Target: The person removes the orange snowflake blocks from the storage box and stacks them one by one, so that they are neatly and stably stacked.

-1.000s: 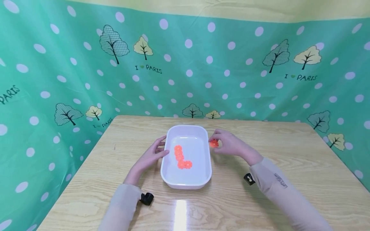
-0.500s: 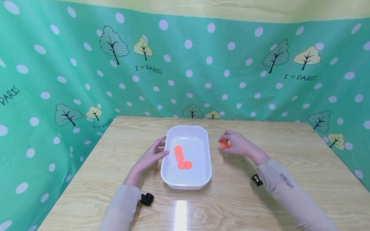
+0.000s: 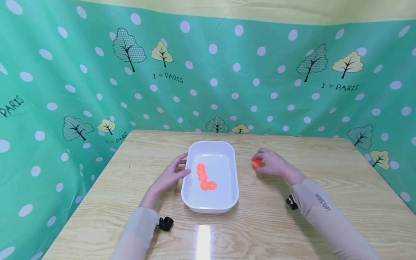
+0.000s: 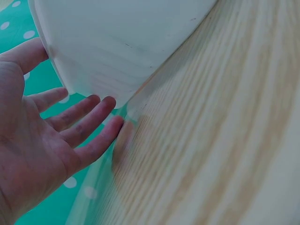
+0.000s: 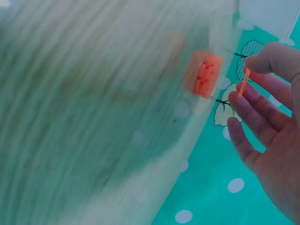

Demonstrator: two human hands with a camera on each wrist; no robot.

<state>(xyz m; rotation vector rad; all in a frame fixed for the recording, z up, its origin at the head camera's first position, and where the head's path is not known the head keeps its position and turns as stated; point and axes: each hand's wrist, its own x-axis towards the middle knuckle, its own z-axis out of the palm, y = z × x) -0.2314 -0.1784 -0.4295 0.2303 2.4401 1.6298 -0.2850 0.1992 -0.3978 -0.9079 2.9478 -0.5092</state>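
Note:
My left hand (image 3: 170, 176) holds the white tray (image 3: 211, 209) at its left side, thumb over the rim and fingertips along the outer wall. In the left wrist view, the fingers of my left hand (image 4: 61, 124) reach the wall close over the table. Several orange flower-shaped discs (image 3: 202, 176) lie inside the tray in an L shape. Right of the tray, my right hand (image 3: 273, 163) pinches a thin orange disc (image 5: 244, 82) between thumb and fingers, edge-on in the right wrist view. A small orange stack of discs (image 5: 207, 76) stands on the tabletop near its fingertips.
The wooden table (image 3: 136, 224) runs back to a green dotted curtain (image 3: 208, 72). A black wrist camera (image 3: 165, 224) sits on the left wrist, another black camera (image 3: 291, 202) on the right.
My right hand has moved right, away from the tray's right wall, and the orange pieces by its fingers have shifted with it. The left hand and tray have stayed in place.

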